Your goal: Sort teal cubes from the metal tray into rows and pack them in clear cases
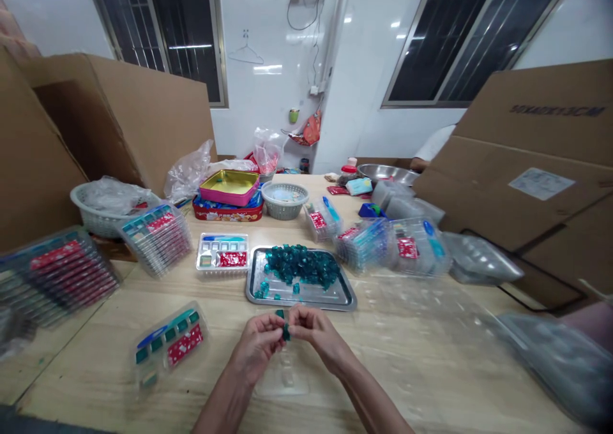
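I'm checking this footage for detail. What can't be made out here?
Head view:
Teal pieces between the left hand and right hand: the fingers hide how many there are.
Person at the back: the cardboard hides most of them.
Lettering on the cardboard: too blurred to read.

Two small glossy translucent teal blocks (286,332) sit close together, one slightly higher.
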### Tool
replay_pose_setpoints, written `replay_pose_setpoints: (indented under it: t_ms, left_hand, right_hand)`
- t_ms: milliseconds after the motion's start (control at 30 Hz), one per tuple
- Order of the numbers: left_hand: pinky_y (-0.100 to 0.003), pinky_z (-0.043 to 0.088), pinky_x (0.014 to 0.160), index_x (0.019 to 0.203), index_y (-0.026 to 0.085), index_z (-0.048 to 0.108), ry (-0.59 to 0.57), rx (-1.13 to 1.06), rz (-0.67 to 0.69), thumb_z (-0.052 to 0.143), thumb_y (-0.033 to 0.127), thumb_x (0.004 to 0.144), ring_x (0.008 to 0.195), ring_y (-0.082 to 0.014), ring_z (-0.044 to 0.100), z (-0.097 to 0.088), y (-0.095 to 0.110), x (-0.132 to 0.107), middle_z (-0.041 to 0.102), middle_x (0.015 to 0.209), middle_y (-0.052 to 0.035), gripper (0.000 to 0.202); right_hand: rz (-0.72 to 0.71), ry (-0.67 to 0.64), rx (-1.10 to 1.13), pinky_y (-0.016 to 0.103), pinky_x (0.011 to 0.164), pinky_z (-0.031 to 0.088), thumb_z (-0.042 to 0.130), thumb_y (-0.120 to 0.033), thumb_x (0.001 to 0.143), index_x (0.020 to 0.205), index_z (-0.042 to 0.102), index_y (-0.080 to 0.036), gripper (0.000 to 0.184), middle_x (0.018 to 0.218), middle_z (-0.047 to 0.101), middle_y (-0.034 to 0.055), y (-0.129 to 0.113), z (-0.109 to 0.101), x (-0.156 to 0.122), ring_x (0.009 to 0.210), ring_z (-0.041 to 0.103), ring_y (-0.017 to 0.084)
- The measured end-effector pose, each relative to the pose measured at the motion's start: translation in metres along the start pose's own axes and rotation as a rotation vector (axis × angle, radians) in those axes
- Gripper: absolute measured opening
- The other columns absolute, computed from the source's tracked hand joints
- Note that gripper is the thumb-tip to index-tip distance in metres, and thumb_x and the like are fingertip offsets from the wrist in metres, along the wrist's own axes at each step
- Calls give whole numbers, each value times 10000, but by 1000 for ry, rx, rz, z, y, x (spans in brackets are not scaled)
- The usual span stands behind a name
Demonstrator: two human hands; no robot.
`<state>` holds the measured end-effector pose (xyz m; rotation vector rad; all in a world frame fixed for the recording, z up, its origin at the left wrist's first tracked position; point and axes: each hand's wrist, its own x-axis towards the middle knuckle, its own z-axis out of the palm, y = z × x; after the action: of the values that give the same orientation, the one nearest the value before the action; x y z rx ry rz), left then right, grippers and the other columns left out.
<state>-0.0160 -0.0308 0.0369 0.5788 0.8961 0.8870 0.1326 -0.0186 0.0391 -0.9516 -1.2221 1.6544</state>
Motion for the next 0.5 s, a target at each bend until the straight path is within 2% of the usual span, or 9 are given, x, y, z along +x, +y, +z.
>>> replay_pose_setpoints:
  t_ms: [133,300,400,500]
  left_hand:
    - [-119,269,479,719,112,520,1,61,-23,763,258,441,465,-4,487,-2,3,-1,557,580,31,397]
    - [-117,252,450,673,121,500,77,277,6,716,295,474,411,-8,444,-7,6,5,491,464,61,341]
    - [-107,252,456,693,134,492,152,541,56,596,240,555,411,-4,431,-9,-2,12,455,462,74,203]
    - [-102,233,499,631,126,507,239,779,150,499,125,564,457,16,406,-9,-14,16,444,497,65,68]
  right_hand:
    - [24,-64,25,214,567,336,716,-299,614,660,543,-121,253,597,522,-14,0,0,0,561,462,91]
    - [64,-46,-73,200,502,340,666,-282,618,651,502,-139,220,533,495,-40,6,-3,5,476,455,75]
    - [143,-68,-198,177,421,283,583,-216,609,620,460,-154,138,460,468,-53,19,-7,10,407,440,74]
    - [181,-45,-367,173,378,252,505,-173,613,627,441,-168,66,423,458,-57,32,-10,13,371,439,88]
